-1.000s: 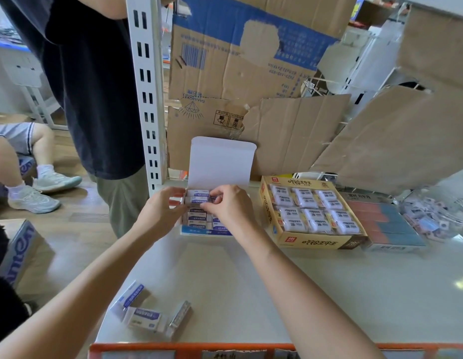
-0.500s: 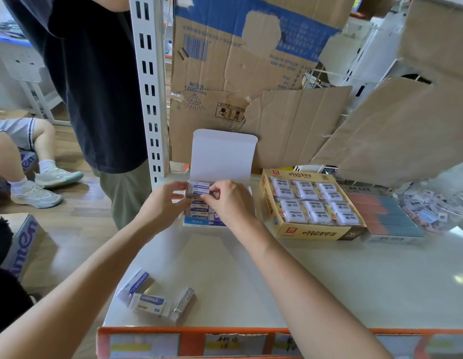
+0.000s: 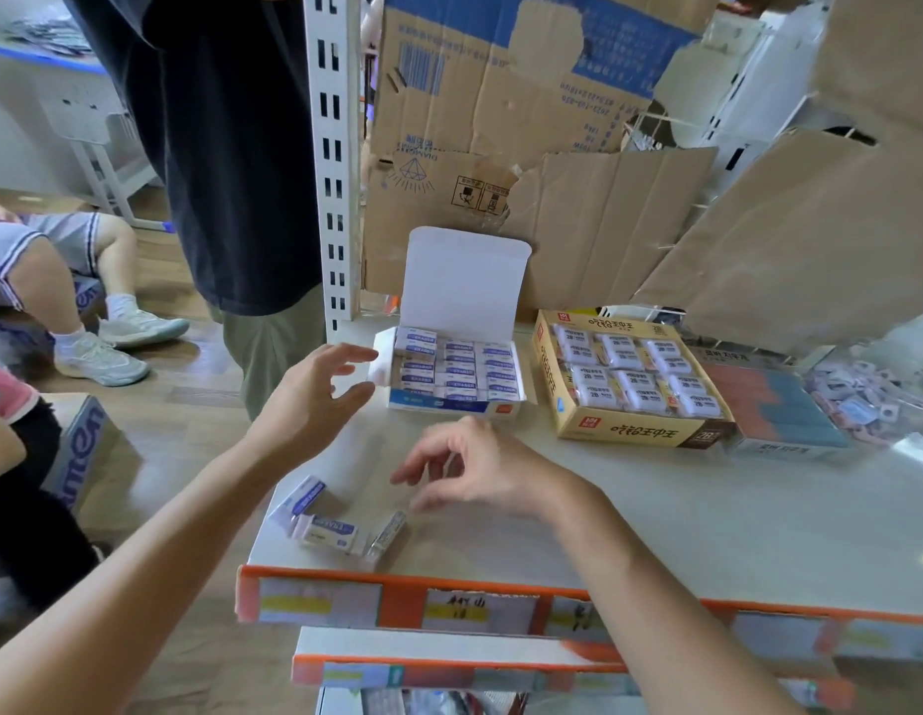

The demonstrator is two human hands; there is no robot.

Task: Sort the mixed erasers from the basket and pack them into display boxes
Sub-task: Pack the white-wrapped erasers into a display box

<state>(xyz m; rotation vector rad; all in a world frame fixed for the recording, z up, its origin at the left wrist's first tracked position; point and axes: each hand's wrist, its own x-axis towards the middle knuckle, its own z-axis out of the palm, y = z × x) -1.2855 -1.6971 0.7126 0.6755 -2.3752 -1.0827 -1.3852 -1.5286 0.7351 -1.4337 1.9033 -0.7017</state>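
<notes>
The blue-trimmed white cardboard display box (image 3: 449,406) sits open on the white shelf (image 3: 655,534), packed with rows of blue-and-white sleeved erasers (image 3: 456,371). The left hand (image 3: 315,399) hovers beside it, spread and empty. The right hand (image 3: 480,472), loosely curled and empty, hangs near three loose sleeved erasers (image 3: 327,531). The next move is probably to pinch one of these.

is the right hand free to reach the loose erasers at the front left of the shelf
Probably yes: the right hand hangs empty just beside the loose erasers, fingers relaxed, with only bare shelf between them.
</notes>
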